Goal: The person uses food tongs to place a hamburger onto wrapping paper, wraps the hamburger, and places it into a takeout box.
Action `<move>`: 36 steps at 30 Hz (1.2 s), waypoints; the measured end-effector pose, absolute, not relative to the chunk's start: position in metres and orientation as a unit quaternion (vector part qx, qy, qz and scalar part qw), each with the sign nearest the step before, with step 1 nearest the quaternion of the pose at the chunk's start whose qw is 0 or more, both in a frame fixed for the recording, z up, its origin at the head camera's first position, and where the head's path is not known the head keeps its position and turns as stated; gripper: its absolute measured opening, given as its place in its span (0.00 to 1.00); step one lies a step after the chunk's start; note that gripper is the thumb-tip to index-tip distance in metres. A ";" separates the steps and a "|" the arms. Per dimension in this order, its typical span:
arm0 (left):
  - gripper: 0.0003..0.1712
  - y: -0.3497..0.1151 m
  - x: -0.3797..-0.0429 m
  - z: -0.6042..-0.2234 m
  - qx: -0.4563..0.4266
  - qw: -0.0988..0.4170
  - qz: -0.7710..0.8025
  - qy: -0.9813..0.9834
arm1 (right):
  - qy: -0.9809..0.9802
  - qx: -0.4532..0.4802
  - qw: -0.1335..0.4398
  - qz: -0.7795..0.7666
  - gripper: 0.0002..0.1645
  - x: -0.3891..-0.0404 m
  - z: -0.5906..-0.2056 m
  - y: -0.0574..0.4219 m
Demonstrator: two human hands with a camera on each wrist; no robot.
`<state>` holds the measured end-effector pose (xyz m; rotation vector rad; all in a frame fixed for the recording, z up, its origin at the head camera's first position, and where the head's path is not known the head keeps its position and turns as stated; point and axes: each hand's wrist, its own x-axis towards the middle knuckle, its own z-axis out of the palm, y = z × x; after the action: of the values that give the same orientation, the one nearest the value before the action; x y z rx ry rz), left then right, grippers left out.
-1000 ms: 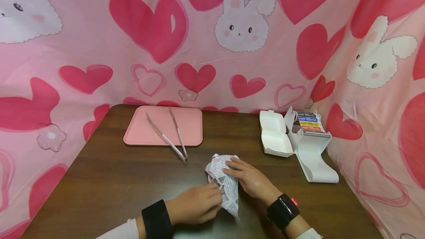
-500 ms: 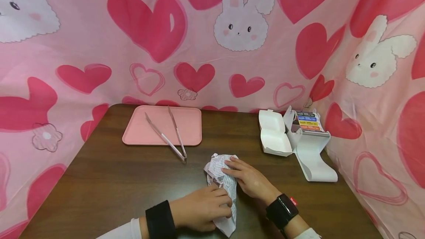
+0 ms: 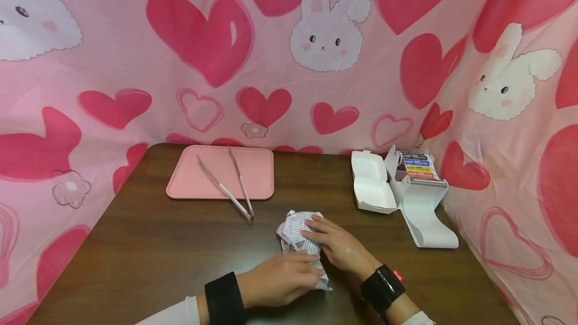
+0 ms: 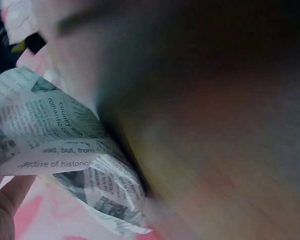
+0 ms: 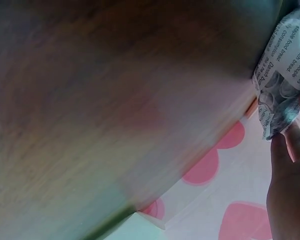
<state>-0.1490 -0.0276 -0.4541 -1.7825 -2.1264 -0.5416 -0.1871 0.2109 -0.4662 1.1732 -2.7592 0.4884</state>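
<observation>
A bundle (image 3: 295, 227) wrapped in newsprint-patterned paper lies at the middle front of the table; what it wraps is hidden. My left hand (image 3: 284, 280) bends its fingers over the near end and holds the loose paper there, a corner sticking out past the fingertips. In the left wrist view, that hand (image 4: 7, 202) shows under the printed paper (image 4: 65, 125), which flares out creased. My right hand (image 3: 345, 250) rests spread fingers on the bundle's right side and top. The right wrist view has its fingers (image 5: 292, 142) against the paper (image 5: 285, 65).
A pink tray (image 3: 180, 177) stands at the back left, metal tongs (image 3: 226, 189) leaning over its front edge. At the back right are an opened white box (image 3: 372, 182) and a white dispenser (image 3: 397, 164) with coloured packs (image 3: 419, 164). Patterned cloth (image 3: 262, 29) hangs behind.
My left hand has moved right across the bundle's near end. The loose paper there, pulled toward me half a second ago, is now drawn shorter and folded. The right hand has kept its place.
</observation>
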 end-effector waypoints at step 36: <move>0.09 -0.020 -0.210 -0.461 -0.400 0.062 -0.328 -0.854 | -0.874 0.326 -0.020 0.359 0.12 -0.156 -0.466 0.238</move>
<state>-0.2097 -0.0201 -0.4612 -1.2086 -2.5822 -0.9911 -0.1556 0.2375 -0.4662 1.0379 -2.7825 1.1432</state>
